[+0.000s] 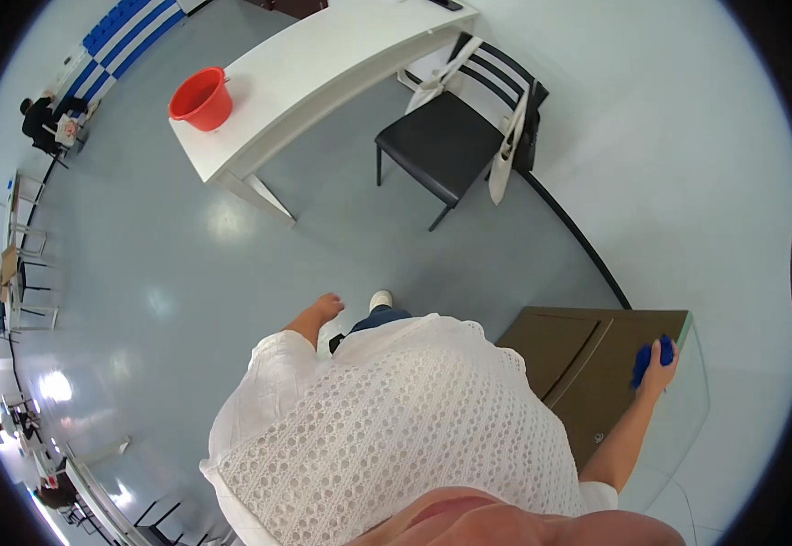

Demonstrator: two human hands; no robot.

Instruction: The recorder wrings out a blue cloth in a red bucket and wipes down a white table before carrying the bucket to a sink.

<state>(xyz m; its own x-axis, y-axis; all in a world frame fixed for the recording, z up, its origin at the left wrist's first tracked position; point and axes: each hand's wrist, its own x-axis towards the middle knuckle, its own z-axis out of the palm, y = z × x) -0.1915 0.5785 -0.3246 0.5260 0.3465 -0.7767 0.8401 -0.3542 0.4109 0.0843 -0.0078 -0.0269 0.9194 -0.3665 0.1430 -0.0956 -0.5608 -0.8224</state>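
Note:
My right hand [659,368] is closed around a dark blue cloth [642,361], which looks bunched up and could also be a soft sponge. It sits against the brown cabinet [555,332] at the lower right, close to the cabinet's pale green edge. Whether the cloth presses on the surface cannot be made out. My left hand [328,308] hangs beside my body over the grey floor, its fingers loosely bent and apart, with nothing visible in them.
A white table [314,64] stands ahead, with a red bucket [203,100] at its left end. Right of it is a black chair [446,146] with bags hung on its back. Another person [43,123] sits far left. A white wall [687,182] bounds the right side.

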